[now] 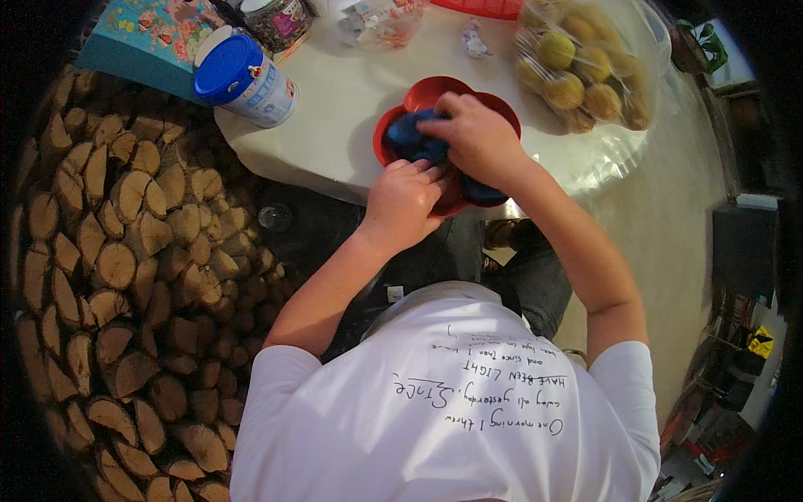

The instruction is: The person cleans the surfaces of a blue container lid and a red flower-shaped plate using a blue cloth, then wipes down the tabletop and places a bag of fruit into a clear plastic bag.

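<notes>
A red, flower-shaped tray with rounded lobes [433, 90] sits at the near edge of the white-covered table, jutting slightly over it. Inside lies a crumpled blue cloth [408, 128], dark in its folds. My left hand [401, 197] grips the tray's near left part, fingers over the inside and thumb low by the rim. My right hand [486, 135], a little blurred, reaches over the tray's right side with its fingertips on the blue cloth. More blue shows below my right wrist, in the near right lobe. My hands hide much of the tray's middle.
Left on the table [339, 125] stand a blue-lidded tub [248, 81], a floral box [147, 37] and a clear jar [276, 22]. Farther back are a plastic bag [379, 22], a crumpled wrapper [475, 39] and a red basket [480, 5]. A bag of yellowish round fruit [583, 69] sits right. Stacked firewood [132, 251] flanks the left.
</notes>
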`<control>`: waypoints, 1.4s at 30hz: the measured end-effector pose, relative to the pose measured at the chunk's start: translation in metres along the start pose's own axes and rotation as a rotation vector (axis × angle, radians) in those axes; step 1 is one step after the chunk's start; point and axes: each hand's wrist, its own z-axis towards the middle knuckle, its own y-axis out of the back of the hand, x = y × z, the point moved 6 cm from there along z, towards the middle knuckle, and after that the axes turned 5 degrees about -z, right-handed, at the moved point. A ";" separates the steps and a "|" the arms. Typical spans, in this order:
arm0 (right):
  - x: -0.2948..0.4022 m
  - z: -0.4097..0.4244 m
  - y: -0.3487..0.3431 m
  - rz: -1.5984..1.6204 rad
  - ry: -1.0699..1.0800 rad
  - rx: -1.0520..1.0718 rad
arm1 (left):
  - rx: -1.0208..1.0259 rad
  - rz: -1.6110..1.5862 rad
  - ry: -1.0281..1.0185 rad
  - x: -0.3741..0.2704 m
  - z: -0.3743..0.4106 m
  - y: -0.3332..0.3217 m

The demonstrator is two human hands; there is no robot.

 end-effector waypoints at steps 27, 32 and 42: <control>-0.047 -0.032 0.029 0.074 -0.469 -0.332 | -0.017 -0.054 0.042 -0.002 -0.002 -0.004; -0.029 -0.039 0.042 0.411 -0.408 -0.506 | -0.364 -0.794 0.370 0.017 -0.001 0.037; -0.034 -0.039 0.041 0.040 -0.308 -0.411 | -0.595 -0.638 0.586 0.081 -0.014 0.097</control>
